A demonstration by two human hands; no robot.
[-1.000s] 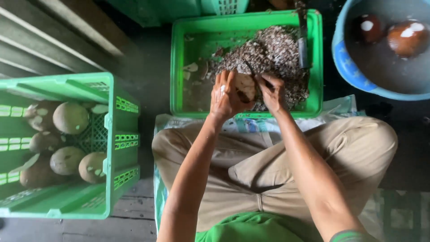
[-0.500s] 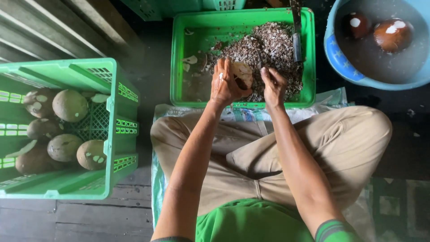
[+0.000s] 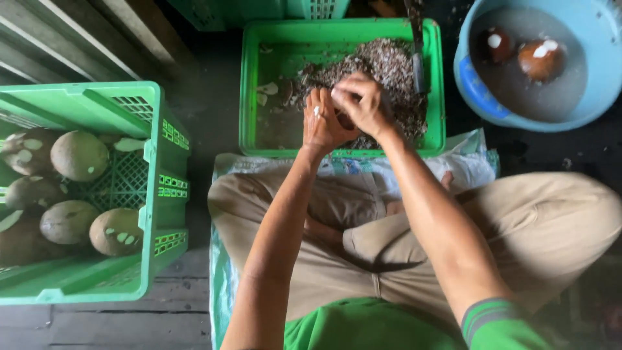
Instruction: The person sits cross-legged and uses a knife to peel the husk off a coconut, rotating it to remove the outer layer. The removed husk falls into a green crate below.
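Head view, looking down on a seated person with legs crossed on a plastic sheet [image 3: 479, 155]. Both hands meet over the near half of the middle crate [image 3: 435, 84]. The left hand [image 3: 322, 122] is cupped, fingers up, a ring on one finger; the right hand [image 3: 363, 102] lies across it from 2 o'clock, fingers curled. Between the palms a small dark piece [image 3: 344, 121] shows, mostly hidden; both grips appear clenched on it, and what it is cannot be told. Its long axis cannot be read. The two hands are equally near, touching one another around it.

Under and beyond the hands, at 12 to 2 o'clock, a heap of brown-grey husk chips [image 3: 389, 65] fills the far right of the crate; a few pale shell bits [image 3: 267, 91] lie at 10 o'clock. A dark blade-like tool [image 3: 418, 58] stands along the crate's right wall, just beside the right hand at 1 o'clock, the nearest thing in the way.

At 9 o'clock, well apart, a second green crate [image 3: 155, 162] holds round grey-brown coconuts [image 3: 79, 155]. At 2 o'clock a blue tub [image 3: 599, 97] of cloudy water holds two dark brown peeled nuts [image 3: 541, 58]. The floor is dark planking [image 3: 129, 324]
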